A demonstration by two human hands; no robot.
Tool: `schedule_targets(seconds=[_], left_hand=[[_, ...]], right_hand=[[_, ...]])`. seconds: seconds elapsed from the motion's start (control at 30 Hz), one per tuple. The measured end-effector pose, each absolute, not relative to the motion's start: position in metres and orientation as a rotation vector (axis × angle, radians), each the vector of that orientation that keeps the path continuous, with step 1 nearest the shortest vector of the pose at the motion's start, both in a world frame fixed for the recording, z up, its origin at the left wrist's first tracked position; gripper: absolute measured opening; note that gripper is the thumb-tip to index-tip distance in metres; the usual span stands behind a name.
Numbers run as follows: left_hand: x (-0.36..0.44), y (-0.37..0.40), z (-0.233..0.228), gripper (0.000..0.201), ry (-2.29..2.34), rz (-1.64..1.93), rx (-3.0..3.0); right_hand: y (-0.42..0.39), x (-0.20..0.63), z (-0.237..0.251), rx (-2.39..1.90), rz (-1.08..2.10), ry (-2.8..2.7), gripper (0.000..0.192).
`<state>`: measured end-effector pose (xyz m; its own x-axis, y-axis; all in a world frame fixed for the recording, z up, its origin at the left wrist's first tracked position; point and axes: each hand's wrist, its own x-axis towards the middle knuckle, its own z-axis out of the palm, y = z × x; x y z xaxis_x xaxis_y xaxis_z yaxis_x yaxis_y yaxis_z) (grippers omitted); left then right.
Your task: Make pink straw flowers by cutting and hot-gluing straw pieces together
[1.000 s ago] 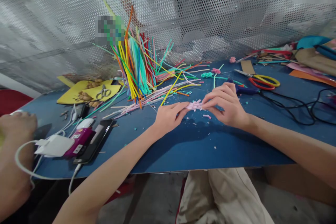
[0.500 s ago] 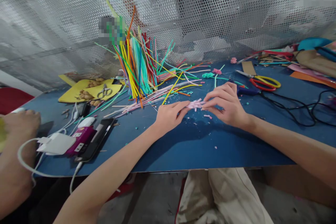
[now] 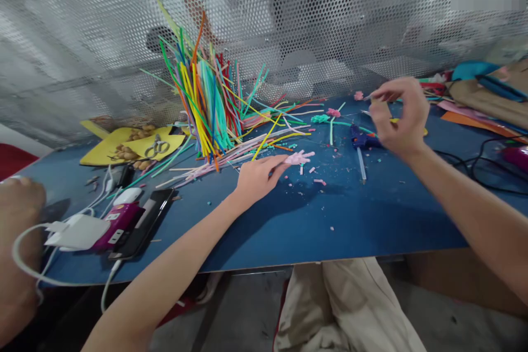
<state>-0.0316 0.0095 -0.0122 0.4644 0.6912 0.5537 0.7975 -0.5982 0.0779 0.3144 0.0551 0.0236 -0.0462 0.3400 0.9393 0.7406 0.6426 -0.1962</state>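
My left hand (image 3: 264,176) pinches a pale pink pipe-cleaner cluster (image 3: 300,158) with short spread tips, just above the blue table. Raised to the right, my right hand (image 3: 400,113) has thumb and fingertips pressed together; a thin pale bit shows at the tips, too small to name. A dark blue glue gun (image 3: 363,138), with a clear glue stick (image 3: 361,165) beside it, lies left of and below that hand. The scissors behind the right hand are mostly hidden. Small pink cut pieces (image 3: 319,181) lie beneath the cluster.
A tall bundle of coloured pipe cleaners (image 3: 214,104) stands at the back, with loose ones beside it. Yellow paper (image 3: 103,146), small scissors (image 3: 157,147), a phone (image 3: 144,223) and a purple power strip (image 3: 119,225) lie left. Another person's arm (image 3: 18,231) rests far left.
My right hand has left the pink cluster and moved up and right, above the scissors. The left hand still holds the cluster. The view has shifted slightly, uncovering the glue gun.
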Motion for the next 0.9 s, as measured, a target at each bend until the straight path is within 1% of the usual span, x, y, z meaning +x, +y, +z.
schedule_targets(seconds=[0.07, 0.1, 0.17, 0.2, 0.27, 0.33, 0.4, 0.57, 0.63, 0.73, 0.83, 0.9], left_hand=[[-0.033, 0.012, -0.012, 0.031, -1.335, -0.779, -2.52], [-0.034, 0.014, -0.012, 0.031, -1.352, -0.759, -2.519], [-0.036, 0.017, -0.012, 0.032, -1.364, -0.742, -2.511], [-0.037, 0.019, -0.012, 0.033, -1.352, -0.75, -2.506], [-0.039, 0.021, -0.013, 0.033, -1.3, -0.784, -2.503], [-0.041, 0.024, -0.014, 0.033, -1.239, -0.821, -2.506], [-0.044, 0.025, -0.015, 0.033, -1.202, -0.854, -2.514], [-0.047, 0.027, -0.016, 0.035, -1.188, -0.9, -2.501], [-0.047, 0.027, -0.015, 0.037, -1.187, -0.907, -2.495], [-0.047, 0.027, -0.014, 0.04, -1.18, -0.908, -2.509], [-0.048, 0.026, -0.012, 0.043, -1.173, -0.915, -2.506], [-0.048, 0.024, -0.01, 0.046, -1.184, -0.933, -2.501]], right_hand=[[0.083, 0.358, 0.018, -1.274, -0.431, -1.599, 0.02], [0.096, 0.38, 0.013, -1.475, -0.377, -1.591, 0.02], [0.119, 0.418, -0.002, -1.885, -0.145, -1.697, 0.018], [0.128, 0.433, -0.009, -1.983, -0.038, -1.745, 0.016], [0.14, 0.452, -0.022, -2.1, 0.098, -1.785, 0.023], [0.147, 0.459, -0.029, -2.153, 0.183, -1.809, 0.03], [0.15, 0.459, -0.032, -2.185, 0.204, -1.809, 0.035], [0.149, 0.452, -0.031, -2.18, 0.062, -1.733, 0.049], [0.145, 0.449, -0.027, -2.154, 0.005, -1.707, 0.048], [0.133, 0.44, -0.018, -2.082, -0.078, -1.681, 0.038], [0.118, 0.422, -0.003, -1.89, -0.228, -1.58, 0.038], [0.106, 0.405, 0.006, -1.721, -0.19, -1.539, 0.039]])
